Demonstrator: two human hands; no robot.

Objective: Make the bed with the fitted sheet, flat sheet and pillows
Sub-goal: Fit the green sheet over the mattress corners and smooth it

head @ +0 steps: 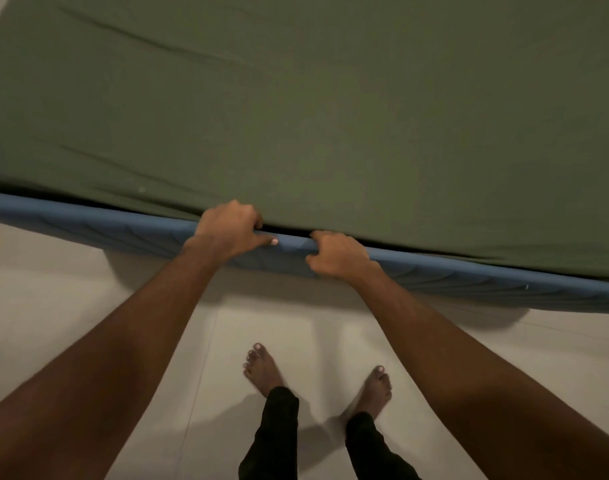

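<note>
In the head view, your 1 view here, the green sheet [296, 116] lies spread over the whole mattress top and looks mostly taut, with a few long creases toward the far left. Its near hem runs along the blue edge [88, 220] just below it; you cannot tell whether that blue part is a bed base or a second mattress. Your left hand [228, 226] sits on the hem with its fingers curled under the green cloth and its thumb laid flat along the blue edge. Your right hand [341, 256] is just beside it, fingers hooked over the blue edge into the dark gap [289, 231] and thumb on the outer face. The fingertips of both hands are hidden in that gap, so you cannot tell how much cloth they pinch. Expect this sheet to handle as light, soft and limp — it will not hold a shape and it slides easily over the mattress, so it probably stays put only once it is tucked. Take it at the hem rather than mid-panel, with the 2 hands spaced apart, and feed it down into the gap. Your bare feet [261, 368] stand on the pale floor [53, 306] close to the bed.
</note>
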